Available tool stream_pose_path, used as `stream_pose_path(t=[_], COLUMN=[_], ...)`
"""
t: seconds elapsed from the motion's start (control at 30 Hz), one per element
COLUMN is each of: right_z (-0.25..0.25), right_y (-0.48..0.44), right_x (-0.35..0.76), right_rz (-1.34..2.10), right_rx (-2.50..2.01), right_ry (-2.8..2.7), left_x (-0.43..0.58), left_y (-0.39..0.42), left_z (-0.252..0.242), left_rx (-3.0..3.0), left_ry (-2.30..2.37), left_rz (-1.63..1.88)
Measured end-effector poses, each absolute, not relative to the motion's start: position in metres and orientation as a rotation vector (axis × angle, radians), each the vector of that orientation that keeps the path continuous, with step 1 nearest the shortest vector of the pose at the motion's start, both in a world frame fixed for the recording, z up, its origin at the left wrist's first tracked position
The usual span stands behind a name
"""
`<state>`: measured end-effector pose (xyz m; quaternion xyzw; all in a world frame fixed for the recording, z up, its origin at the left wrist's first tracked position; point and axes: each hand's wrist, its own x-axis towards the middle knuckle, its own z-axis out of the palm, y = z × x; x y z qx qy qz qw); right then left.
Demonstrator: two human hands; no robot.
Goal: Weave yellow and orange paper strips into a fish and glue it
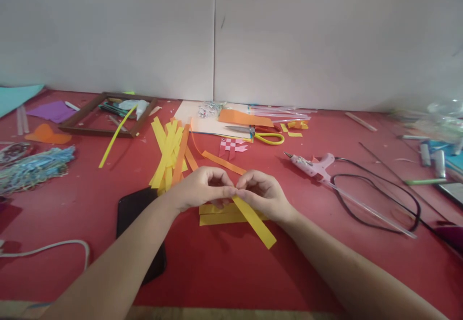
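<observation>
Between my two hands is a yellow paper strip (256, 223), its free end slanting down to the right. My left hand (202, 188) pinches it with thumb and fingertips. My right hand (264, 193) pinches it at the same spot, so the fingertips of both hands meet. Beneath the hands, more yellow strips (217, 219) lie flat on the red table. Just beyond my left hand is a crossed pile of yellow strips (168, 151) with orange strips (182, 153) on it. Another orange strip (224, 162) runs behind my fingers.
A black phone-like slab (135, 211) lies under my left forearm. To the right rests a pink glue gun (313, 166) with a looped black cord. Scissors (269, 138) with yellow handles and a pink checkered woven paper piece (231, 147) lie ahead. A brown frame (97, 130) sits back left.
</observation>
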<state>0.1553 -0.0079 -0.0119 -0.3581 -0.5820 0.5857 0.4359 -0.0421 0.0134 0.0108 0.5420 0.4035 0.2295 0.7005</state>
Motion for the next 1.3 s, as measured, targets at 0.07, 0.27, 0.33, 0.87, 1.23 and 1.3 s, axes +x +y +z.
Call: stream_pose_path(t=[0.07, 0.27, 0.33, 0.87, 1.23, 1.3], right_z=[-0.01, -0.011, -0.014, -0.016, -0.01, -0.009], right_y=[-0.007, -0.002, 0.003, 0.023, 0.009, 0.002], right_x=[0.154, 0.163, 0.169, 0.183, 0.18, 0.177], right_rz=[1.438, 1.484, 1.478, 1.193, 0.974, 0.932], right_rx=[-0.894, -0.987, -1.012, -1.297, -1.343, -1.359], right_ry=[-1.454, -1.445, -1.423, -1.323, -1.829, -1.877], left_x=[-0.041, -0.041, -0.042, -0.05, -0.049, -0.05], left_y=[0.014, 0.017, 0.019, 0.028, 0.028, 0.029], left_z=[0.01, 0.009, 0.007, -0.008, 0.003, 0.001], left_rx=[1.209, 1.335, 1.385, 1.583, 1.547, 1.568], left_ry=[0.916, 1.047, 1.123, 1.312, 1.415, 1.439], left_rz=[0.535, 0.706, 0.767, 0.762, 0.887, 0.923])
